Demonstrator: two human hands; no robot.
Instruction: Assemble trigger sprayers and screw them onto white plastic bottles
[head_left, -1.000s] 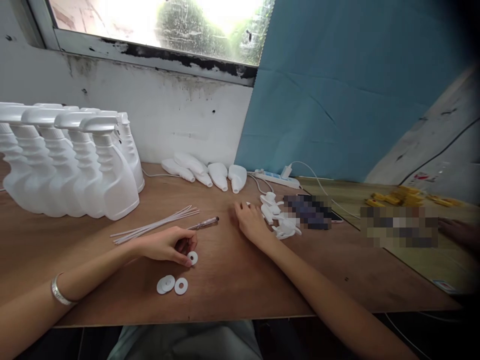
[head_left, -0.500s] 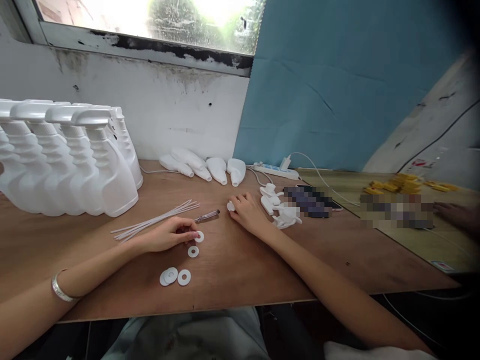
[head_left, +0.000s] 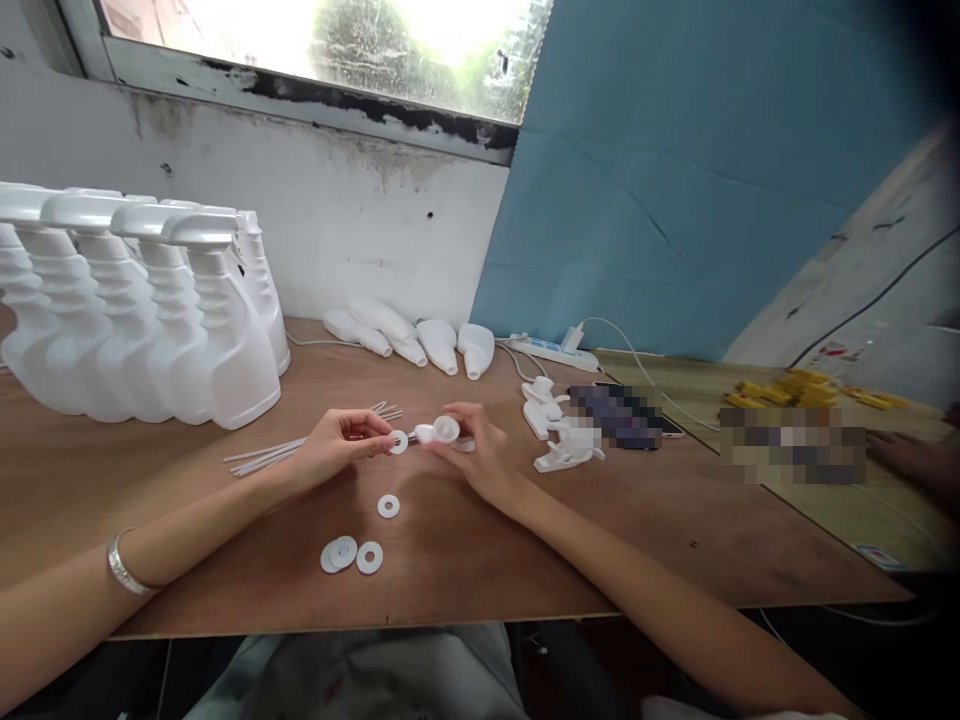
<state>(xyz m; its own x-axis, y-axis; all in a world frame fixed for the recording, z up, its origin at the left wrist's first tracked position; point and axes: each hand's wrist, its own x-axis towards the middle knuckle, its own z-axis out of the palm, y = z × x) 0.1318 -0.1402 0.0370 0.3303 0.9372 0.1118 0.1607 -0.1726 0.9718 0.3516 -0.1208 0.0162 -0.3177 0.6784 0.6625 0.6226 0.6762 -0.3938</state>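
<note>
My left hand pinches a white ring washer between thumb and fingertips. Close by, my right hand grips a white spray trigger head, its round open end turned towards me. Partly hidden behind both hands lies a thin screwdriver-like tool. A single washer lies below the hands, with a pair of overlapping washers and one more washer nearer the table edge. Thin white tubes lie under and behind my left hand.
White spray bottles stand in rows at left. Several white bottles lie by the wall. More white spray heads, a power strip and blurred dark items are at right. Another person's hand is near yellow pieces.
My right hand has lifted the spray head off the table and brought it left, beside my left hand. My left hand has raised the washer from the table.
</note>
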